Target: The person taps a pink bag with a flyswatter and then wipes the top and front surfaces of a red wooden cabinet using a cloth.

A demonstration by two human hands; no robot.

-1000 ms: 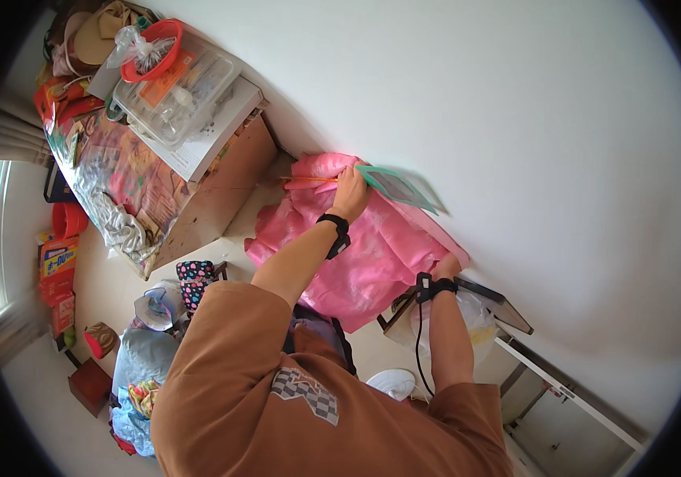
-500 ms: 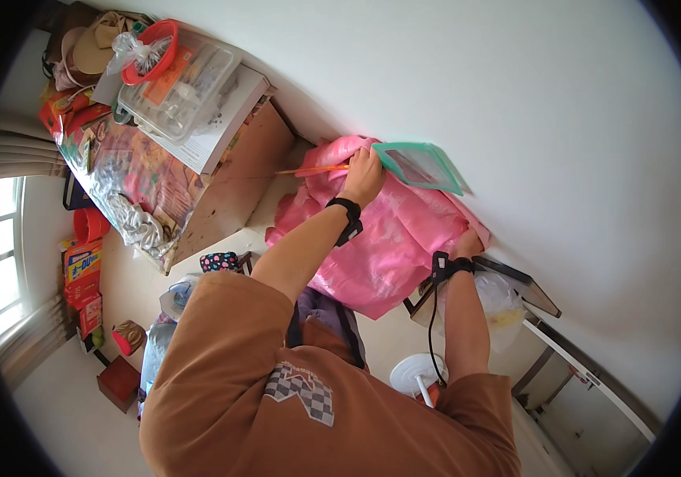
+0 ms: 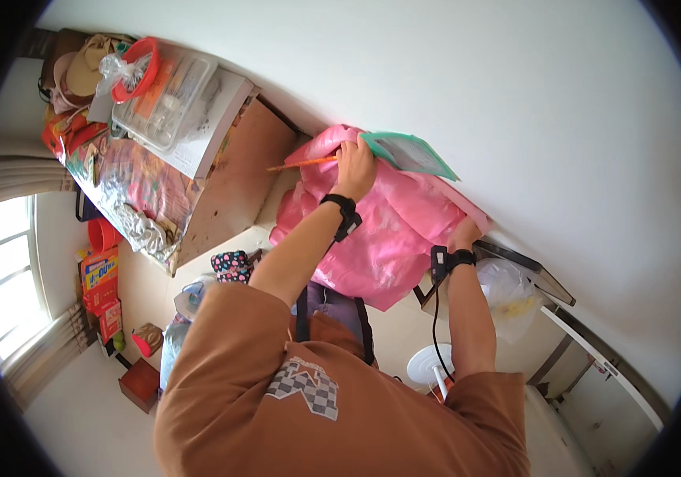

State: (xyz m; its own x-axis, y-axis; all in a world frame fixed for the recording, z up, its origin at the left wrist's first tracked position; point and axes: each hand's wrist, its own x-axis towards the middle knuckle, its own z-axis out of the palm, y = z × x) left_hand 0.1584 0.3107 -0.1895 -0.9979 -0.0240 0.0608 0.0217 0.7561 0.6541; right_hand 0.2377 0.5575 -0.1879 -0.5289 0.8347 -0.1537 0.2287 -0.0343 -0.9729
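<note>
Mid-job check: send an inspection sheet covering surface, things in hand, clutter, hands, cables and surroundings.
Surface: rumpled, shiny pink cloth beside the plain white wall; its support is mostly hidden.
Things in hand: slim orange stick; flat, green-edged panel against the left hand, grip on it unclear.
Clutter: clear plastic box and round red plastic basket on the wooden-sided table.
Hands: left closed around the stick; right hand at the cloth's right corner, fingers unclear.
Cables: thin black cable hanging from the right wrist.
Surroundings: bright, barred window at left; translucent plastic bag beside the right forearm.

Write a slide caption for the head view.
Left hand holding an orange stick beside a green-edged pouch, right hand at a pink sheet's edge, near a white wall.
</note>
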